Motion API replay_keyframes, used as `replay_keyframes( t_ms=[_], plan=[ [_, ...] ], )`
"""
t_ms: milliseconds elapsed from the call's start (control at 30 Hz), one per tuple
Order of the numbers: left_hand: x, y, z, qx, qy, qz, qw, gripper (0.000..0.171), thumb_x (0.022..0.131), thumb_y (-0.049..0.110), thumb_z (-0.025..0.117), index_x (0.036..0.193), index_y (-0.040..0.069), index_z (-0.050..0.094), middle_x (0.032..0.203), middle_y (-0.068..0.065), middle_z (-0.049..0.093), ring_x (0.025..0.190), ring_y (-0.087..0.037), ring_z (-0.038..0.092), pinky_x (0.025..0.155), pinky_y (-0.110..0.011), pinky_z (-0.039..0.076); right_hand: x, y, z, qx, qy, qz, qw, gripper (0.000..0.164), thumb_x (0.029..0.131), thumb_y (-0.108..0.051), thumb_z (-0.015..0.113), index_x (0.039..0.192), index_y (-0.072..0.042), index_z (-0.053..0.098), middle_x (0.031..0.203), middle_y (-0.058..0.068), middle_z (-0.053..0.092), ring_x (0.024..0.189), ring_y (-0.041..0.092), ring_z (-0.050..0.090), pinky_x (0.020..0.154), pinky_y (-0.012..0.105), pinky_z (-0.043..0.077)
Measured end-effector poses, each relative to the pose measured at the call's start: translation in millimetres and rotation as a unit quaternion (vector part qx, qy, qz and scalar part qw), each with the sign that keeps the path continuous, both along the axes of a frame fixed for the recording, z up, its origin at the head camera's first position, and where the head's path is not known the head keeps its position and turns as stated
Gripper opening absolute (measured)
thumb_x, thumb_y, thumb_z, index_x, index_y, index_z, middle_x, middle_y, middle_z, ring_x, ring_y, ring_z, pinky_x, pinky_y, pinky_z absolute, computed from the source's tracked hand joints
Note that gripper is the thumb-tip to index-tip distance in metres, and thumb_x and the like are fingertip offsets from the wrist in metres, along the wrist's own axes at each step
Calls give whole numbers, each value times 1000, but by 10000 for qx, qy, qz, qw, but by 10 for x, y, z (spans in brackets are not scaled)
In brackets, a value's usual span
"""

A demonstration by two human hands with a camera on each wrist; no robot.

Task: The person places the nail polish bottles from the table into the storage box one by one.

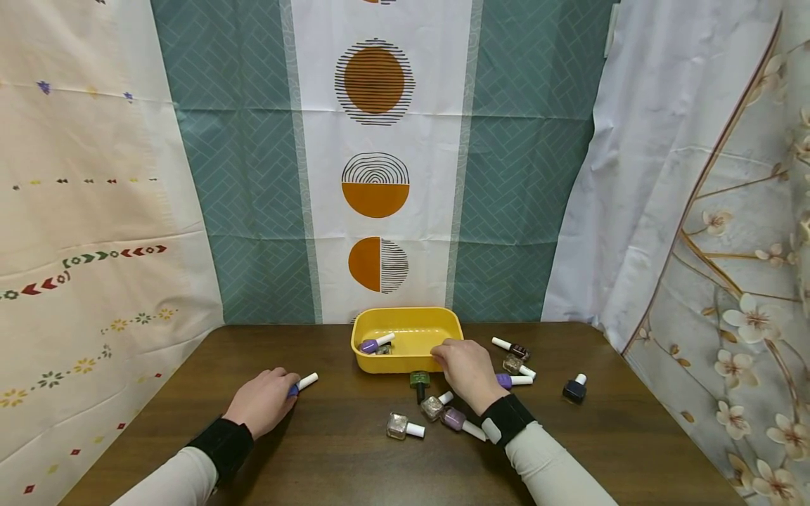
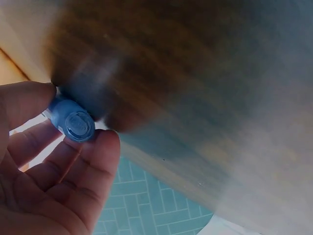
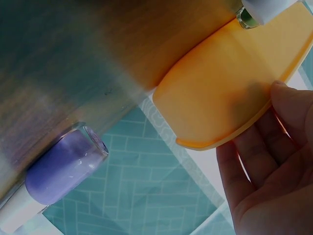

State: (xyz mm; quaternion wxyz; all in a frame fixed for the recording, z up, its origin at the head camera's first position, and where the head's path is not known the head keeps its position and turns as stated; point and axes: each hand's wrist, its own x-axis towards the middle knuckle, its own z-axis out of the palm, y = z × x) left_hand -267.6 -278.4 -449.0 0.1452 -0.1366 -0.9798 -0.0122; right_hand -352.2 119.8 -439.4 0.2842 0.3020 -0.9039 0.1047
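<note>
My left hand point(image 1: 264, 402) pinches a blue nail polish bottle point(image 2: 73, 120) with a white cap, low over the left part of the table. In the left wrist view the bottle's base faces the camera, held between thumb and fingers. At the near right corner of a yellow tray point(image 1: 386, 364), my right hand point(image 1: 470, 374) grips the rim, thumb on one side and fingers on the other. Inside the tray lie a purple nail polish bottle point(image 1: 369, 346) and a glittery one point(image 1: 384, 349), both at its left end.
Near the tray's front lie a green bottle point(image 1: 420, 379), glittery bottles point(image 1: 396, 425) and a mauve bottle point(image 1: 453, 419). Right of my right hand are a purple bottle point(image 1: 504, 380), a dark red one point(image 1: 519, 351) and a dark navy one point(image 1: 574, 390). Curtains stand behind the table.
</note>
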Motion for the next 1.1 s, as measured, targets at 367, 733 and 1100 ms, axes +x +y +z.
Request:
replay_keyframes(
  t_ms=[367, 733, 1100],
  plan=[
    [8, 9, 11, 187, -70, -52, 9998, 29, 89, 10, 93, 113, 1, 77, 93, -6, 68, 82, -23, 67, 76, -46, 63, -6, -8, -4, 28, -48, -41, 10000, 6, 98, -13, 85, 102, -18, 85, 88, -3, 74, 81, 24, 72, 78, 44, 62],
    [0, 0, 15, 166, -103, -67, 9998, 26, 90, 10, 92, 111, 3, 77, 91, -4, 66, 80, -20, 65, 75, -44, 63, -17, -16, -12, 44, -168, -100, 9998, 4, 100, -15, 84, 103, -16, 85, 90, -4, 75, 82, 23, 72, 79, 44, 62],
    [4, 15, 55, 313, 328, -331, 9984, 30, 88, 9, 94, 112, 3, 77, 93, -4, 68, 80, -19, 62, 75, -42, 64, -3, -8, 1, 31, -96, -90, 9999, 4, 100, -15, 84, 103, -16, 85, 89, -3, 75, 81, 23, 72, 78, 44, 62]
  ],
)
